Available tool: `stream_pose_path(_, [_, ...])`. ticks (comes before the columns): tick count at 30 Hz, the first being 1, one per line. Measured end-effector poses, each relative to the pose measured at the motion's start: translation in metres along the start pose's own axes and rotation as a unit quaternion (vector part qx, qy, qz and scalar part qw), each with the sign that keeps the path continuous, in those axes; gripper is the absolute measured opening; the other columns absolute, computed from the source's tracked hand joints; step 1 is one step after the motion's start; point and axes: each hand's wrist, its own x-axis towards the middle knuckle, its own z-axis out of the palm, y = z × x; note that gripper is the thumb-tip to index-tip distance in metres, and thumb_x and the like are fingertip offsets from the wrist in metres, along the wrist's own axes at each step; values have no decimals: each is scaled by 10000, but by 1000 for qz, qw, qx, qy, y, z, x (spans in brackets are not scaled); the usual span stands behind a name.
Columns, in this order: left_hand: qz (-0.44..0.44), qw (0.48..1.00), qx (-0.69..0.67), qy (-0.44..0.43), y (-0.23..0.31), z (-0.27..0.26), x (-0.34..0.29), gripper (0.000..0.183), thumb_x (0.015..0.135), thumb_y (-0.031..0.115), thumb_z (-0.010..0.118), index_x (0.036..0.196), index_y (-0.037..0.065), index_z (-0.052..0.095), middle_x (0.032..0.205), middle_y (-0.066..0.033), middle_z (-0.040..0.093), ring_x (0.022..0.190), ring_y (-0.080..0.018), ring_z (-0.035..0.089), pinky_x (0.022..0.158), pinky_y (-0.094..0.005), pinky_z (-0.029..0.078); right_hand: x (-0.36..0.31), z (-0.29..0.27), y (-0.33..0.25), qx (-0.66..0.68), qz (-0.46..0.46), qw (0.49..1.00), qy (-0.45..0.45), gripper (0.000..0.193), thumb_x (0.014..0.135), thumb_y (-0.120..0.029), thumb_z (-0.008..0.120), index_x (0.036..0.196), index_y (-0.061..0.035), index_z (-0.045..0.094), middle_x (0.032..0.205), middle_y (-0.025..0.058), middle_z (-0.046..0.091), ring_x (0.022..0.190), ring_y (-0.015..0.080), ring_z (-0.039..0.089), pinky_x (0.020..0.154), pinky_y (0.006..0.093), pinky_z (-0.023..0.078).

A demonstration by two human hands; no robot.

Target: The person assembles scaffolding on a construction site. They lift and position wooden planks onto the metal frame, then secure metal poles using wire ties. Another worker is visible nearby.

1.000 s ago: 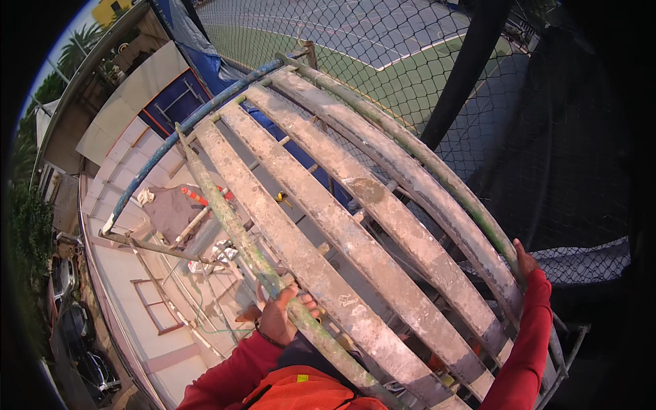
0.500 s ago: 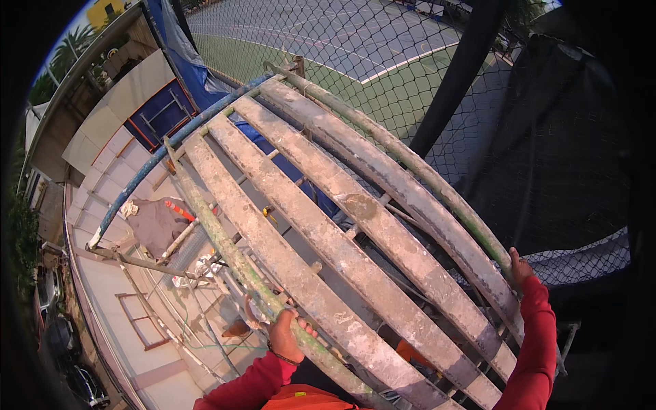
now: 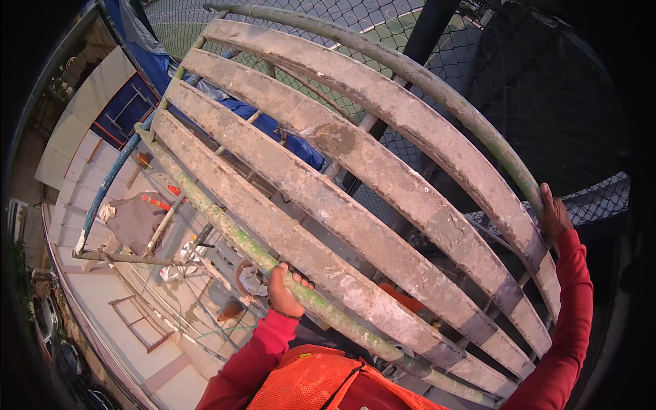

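A long scaffold platform (image 3: pixel 342 140), with worn, paint-spotted metal slats between two side pipes, slants across the view. My left hand (image 3: pixel 285 292) is closed round its near side pipe, which has flaking green paint. On the far side pipe, near the right, my right hand (image 3: pixel 555 213) is closed too, its fingers partly hidden behind the pipe. The platform's far end lies over the curved-looking blue pipe (image 3: pixel 102 198) of a scaffold frame. Whether the two touch there cannot be made out.
Beyond the platform stands a chain-link fence (image 3: pixel 437 51) with a dark post and black netting (image 3: pixel 547 102). A blue tarp (image 3: pixel 301 147) shows through the slats. Well below, a floor holds a brown cloth (image 3: pixel 133 222), an orange-red striped object (image 3: pixel 157 201) and a rectangular metal frame (image 3: pixel 141 322).
The platform has risen and tilted, filling more of the view, and its far end has shifted up and left. Both hands have moved up with it, the right one also outward.
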Motion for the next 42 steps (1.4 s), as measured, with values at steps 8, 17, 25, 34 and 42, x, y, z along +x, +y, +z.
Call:
stream_pose_path(8, [167, 962, 159, 144, -38, 10, 64, 882, 875, 815, 552, 1453, 152, 481, 1353, -57, 545, 1160, -241, 588, 936, -444, 526, -76, -87, -121, -26, -30, 997, 70, 946, 813, -841, 612, 1082, 62, 704, 700, 112, 625, 681, 175, 655, 626, 339, 510])
stream_pose_path(17, [38, 996, 74, 9, -57, 49, 117, 912, 900, 817, 390, 1564, 193, 390, 1615, -101, 367, 1444, -374, 377, 1139, -614, 352, -121, -120, -164, -118, 24, 987, 104, 510, 887, -428, 799, 1078, 27, 673, 771, 135, 689, 767, 204, 721, 645, 336, 564])
stream_pose_path(25, [-13, 999, 31, -36, -68, 68, 165, 793, 886, 671, 411, 1473, 144, 499, 1512, -124, 479, 1366, -380, 464, 1087, -605, 406, -128, -112, -188, -202, -92, 923, 313, 551, 769, -516, 839, 803, 6, 668, 613, 169, 624, 577, 293, 670, 582, 379, 541])
stream_pose_path(34, [98, 993, 57, -22, -41, 107, 154, 829, 871, 658, 391, 1479, 104, 492, 1524, -162, 471, 1392, -400, 449, 1112, -628, 388, -226, -120, -168, -154, -7, 944, 292, 468, 767, -434, 815, 826, 9, 677, 623, 178, 627, 627, 328, 691, 621, 408, 559])
stream_pose_path(42, [182, 981, 69, -23, -7, 112, 139, 906, 864, 717, 390, 1488, 65, 473, 1507, -197, 486, 1366, -423, 474, 1085, -643, 400, -296, -104, -128, -117, 3, 940, 319, 420, 764, -405, 806, 862, -14, 692, 668, 181, 652, 668, 340, 704, 652, 425, 573])
